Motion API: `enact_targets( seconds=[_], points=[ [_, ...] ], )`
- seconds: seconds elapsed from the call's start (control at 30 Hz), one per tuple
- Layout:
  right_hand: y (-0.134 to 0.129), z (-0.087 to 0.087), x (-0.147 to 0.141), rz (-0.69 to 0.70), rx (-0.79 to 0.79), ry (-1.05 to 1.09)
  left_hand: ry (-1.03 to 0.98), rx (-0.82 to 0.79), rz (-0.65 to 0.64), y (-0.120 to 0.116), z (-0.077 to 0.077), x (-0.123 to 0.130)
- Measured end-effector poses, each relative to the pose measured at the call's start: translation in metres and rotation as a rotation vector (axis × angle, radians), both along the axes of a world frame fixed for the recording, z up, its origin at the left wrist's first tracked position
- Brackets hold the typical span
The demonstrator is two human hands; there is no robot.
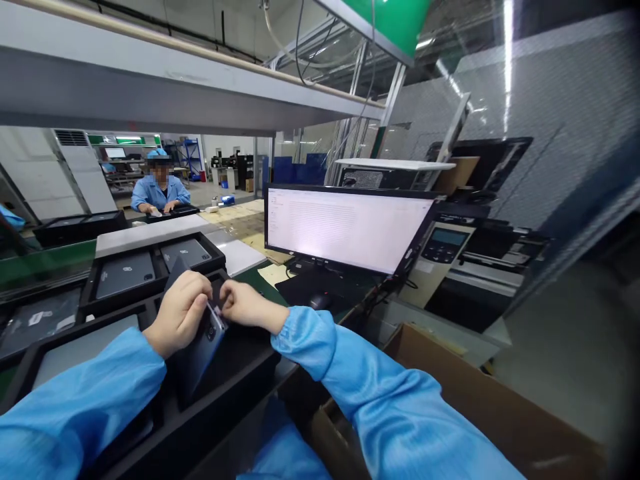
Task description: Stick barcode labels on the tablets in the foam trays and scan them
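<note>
A dark tablet point(200, 353) with a camera bump stands tilted on edge above the black foam tray point(220, 393) in front of me. My left hand point(184, 312) is closed on its upper edge. At the tablet's corner, my right hand point(245, 303) is pinched, fingertips close to the edge; a small pale bit shows beside them, too small to name. More tablets lie flat in black trays to the left, one of them a grey tablet point(125, 273) with a small label.
A lit monitor point(345, 227) stands beyond my right hand, with a mouse point(320, 301) before it. At right are a beige device point(440, 250) and an open cardboard box point(450, 380). A shelf point(175, 80) hangs overhead. Another person point(160, 190) works at the far left.
</note>
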State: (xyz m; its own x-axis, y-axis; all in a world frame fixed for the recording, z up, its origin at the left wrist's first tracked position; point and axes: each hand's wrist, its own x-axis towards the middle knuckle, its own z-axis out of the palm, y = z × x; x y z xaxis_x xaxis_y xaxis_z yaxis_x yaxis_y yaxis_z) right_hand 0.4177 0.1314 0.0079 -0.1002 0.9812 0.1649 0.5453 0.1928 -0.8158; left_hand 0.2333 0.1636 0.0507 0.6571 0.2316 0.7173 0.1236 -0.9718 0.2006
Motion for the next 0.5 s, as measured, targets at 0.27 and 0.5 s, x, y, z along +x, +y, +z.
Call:
enact_targets(
  seconds=[0.27, 0.5],
  points=[
    [-0.009, -0.005, 0.002, -0.201, 0.189, -0.183, 0.043, 0.025, -0.016, 0.002, -0.011, -0.005],
    [-0.035, -0.032, 0.038, -0.445, 0.269, 0.166, 0.968, -0.257, 0.016, -0.011, -0.025, 0.007]
  ],
)
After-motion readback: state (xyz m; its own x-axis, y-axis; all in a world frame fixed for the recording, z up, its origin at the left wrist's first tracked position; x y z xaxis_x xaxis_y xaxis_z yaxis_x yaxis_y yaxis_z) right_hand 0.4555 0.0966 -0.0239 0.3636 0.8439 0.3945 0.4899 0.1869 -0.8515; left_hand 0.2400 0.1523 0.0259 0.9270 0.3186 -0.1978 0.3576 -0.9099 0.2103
